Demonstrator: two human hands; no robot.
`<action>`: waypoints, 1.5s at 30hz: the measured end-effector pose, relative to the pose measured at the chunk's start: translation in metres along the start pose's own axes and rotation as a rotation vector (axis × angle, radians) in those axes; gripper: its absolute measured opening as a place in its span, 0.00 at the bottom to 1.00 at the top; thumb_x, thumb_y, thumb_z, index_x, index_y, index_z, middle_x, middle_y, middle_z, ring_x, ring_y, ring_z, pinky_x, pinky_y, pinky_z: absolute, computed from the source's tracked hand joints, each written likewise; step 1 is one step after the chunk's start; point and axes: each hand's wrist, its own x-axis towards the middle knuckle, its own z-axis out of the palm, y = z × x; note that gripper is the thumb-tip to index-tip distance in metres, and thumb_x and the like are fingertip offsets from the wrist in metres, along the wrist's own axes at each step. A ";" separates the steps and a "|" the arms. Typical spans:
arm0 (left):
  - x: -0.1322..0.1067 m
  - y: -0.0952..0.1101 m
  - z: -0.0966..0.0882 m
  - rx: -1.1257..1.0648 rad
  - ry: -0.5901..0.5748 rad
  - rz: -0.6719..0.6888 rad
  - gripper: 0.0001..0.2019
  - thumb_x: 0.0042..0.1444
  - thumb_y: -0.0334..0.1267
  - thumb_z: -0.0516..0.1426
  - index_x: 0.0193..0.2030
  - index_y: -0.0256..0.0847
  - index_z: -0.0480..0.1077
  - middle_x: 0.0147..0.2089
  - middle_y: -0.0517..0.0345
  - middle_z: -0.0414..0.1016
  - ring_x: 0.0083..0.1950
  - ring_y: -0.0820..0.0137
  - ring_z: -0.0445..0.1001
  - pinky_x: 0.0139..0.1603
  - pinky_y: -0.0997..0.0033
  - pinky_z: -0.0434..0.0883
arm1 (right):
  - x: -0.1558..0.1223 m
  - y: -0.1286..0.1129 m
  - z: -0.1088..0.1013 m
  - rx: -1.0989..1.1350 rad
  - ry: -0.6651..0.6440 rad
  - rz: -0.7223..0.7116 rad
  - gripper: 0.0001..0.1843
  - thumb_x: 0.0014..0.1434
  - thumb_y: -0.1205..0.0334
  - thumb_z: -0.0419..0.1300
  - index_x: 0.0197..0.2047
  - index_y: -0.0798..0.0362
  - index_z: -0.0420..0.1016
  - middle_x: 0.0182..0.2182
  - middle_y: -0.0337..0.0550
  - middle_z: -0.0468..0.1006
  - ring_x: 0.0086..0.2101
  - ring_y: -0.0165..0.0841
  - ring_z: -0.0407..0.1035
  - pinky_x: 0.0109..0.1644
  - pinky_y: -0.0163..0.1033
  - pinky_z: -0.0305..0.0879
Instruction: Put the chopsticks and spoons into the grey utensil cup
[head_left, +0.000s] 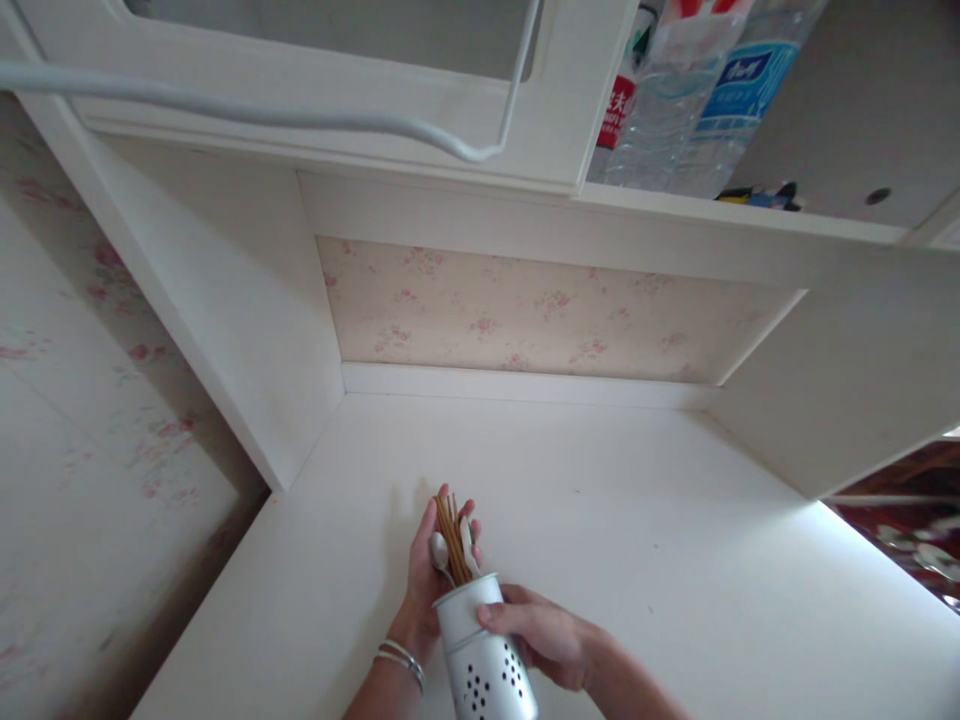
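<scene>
A white metal utensil holder (480, 640) with punched holes tilts over the white surface, its mouth pointing away from me. Wooden chopsticks (453, 540) stick out of the mouth, with a metal spoon (439, 552) on their left and another pale metal utensil (469, 545) on their right. My left hand (424, 565) is cupped behind this bundle, fingers curled around it. With thumb on the near side, my right hand (544, 632) grips the holder's right side near the rim. The holder's bottom is cut off by the frame edge.
The white desktop (600, 500) is walled by side panels. Overhead, a cabinet door (337, 100) with a white rod (300, 115) hangs on the left. Water bottles (690, 100) stand on the open upper shelf. Floral wallpaper (525, 310) covers the back.
</scene>
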 end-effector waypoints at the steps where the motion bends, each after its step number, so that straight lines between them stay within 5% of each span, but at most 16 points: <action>1: 0.002 0.000 -0.002 -0.007 -0.004 0.010 0.23 0.59 0.52 0.56 0.61 0.68 0.59 0.47 0.63 0.76 0.34 0.71 0.78 0.25 0.74 0.73 | 0.000 0.002 0.001 0.001 -0.002 0.004 0.31 0.43 0.49 0.72 0.48 0.55 0.74 0.37 0.45 0.79 0.39 0.38 0.74 0.48 0.44 0.67; 8: 0.008 -0.003 -0.007 0.044 0.016 0.047 0.26 0.58 0.53 0.57 0.62 0.66 0.57 0.51 0.62 0.74 0.31 0.76 0.76 0.21 0.80 0.72 | 0.002 0.013 0.005 0.161 -0.047 -0.061 0.31 0.46 0.48 0.70 0.49 0.57 0.73 0.37 0.47 0.80 0.38 0.38 0.75 0.48 0.44 0.66; 12: -0.001 -0.010 -0.007 0.138 0.009 0.037 0.27 0.58 0.46 0.60 0.63 0.61 0.59 0.56 0.60 0.71 0.34 0.76 0.77 0.31 0.76 0.76 | 0.002 0.018 0.003 0.271 -0.032 -0.098 0.29 0.47 0.45 0.68 0.45 0.58 0.74 0.34 0.47 0.81 0.36 0.38 0.75 0.47 0.44 0.66; 18: -0.013 -0.015 -0.006 0.226 -0.066 0.018 0.40 0.51 0.30 0.65 0.66 0.61 0.53 0.49 0.59 0.72 0.36 0.74 0.78 0.37 0.76 0.76 | -0.002 0.021 -0.001 0.287 -0.082 -0.144 0.29 0.47 0.47 0.68 0.46 0.59 0.74 0.35 0.49 0.80 0.36 0.39 0.75 0.48 0.45 0.66; 25: 0.004 -0.009 -0.005 0.208 0.023 0.118 0.23 0.54 0.29 0.62 0.55 0.49 0.63 0.35 0.65 0.69 0.23 0.83 0.69 0.21 0.86 0.68 | -0.011 0.036 -0.006 0.071 -0.050 -0.097 0.31 0.42 0.51 0.73 0.48 0.56 0.74 0.35 0.43 0.78 0.32 0.32 0.71 0.38 0.34 0.65; 30: 0.017 0.029 0.013 0.480 0.140 0.295 0.05 0.59 0.35 0.58 0.40 0.41 0.64 0.32 0.63 0.67 0.20 0.86 0.62 0.16 0.89 0.59 | -0.036 0.044 -0.013 -0.001 -0.170 -0.133 0.28 0.41 0.49 0.73 0.42 0.58 0.77 0.33 0.42 0.77 0.31 0.29 0.69 0.33 0.30 0.60; 34: 0.035 0.073 0.033 0.684 0.217 0.362 0.07 0.58 0.37 0.57 0.36 0.41 0.62 0.31 0.63 0.67 0.20 0.86 0.62 0.16 0.88 0.57 | -0.056 0.049 -0.029 -0.002 -0.126 -0.220 0.33 0.41 0.44 0.72 0.46 0.58 0.77 0.35 0.44 0.78 0.34 0.33 0.71 0.36 0.32 0.62; 41: 0.075 0.139 0.042 1.343 0.535 0.360 0.10 0.53 0.36 0.60 0.37 0.40 0.62 0.25 0.65 0.67 0.18 0.79 0.64 0.19 0.79 0.61 | -0.049 0.073 -0.061 0.037 0.459 -0.390 0.39 0.41 0.36 0.68 0.49 0.56 0.74 0.39 0.50 0.81 0.42 0.45 0.73 0.44 0.43 0.68; 45: 0.096 0.170 0.035 1.759 0.697 0.360 0.12 0.53 0.39 0.59 0.42 0.38 0.64 0.30 0.59 0.73 0.26 0.71 0.72 0.28 0.71 0.68 | -0.040 0.085 -0.064 -0.020 0.615 -0.472 0.40 0.38 0.32 0.67 0.43 0.57 0.76 0.35 0.53 0.81 0.39 0.49 0.74 0.41 0.46 0.70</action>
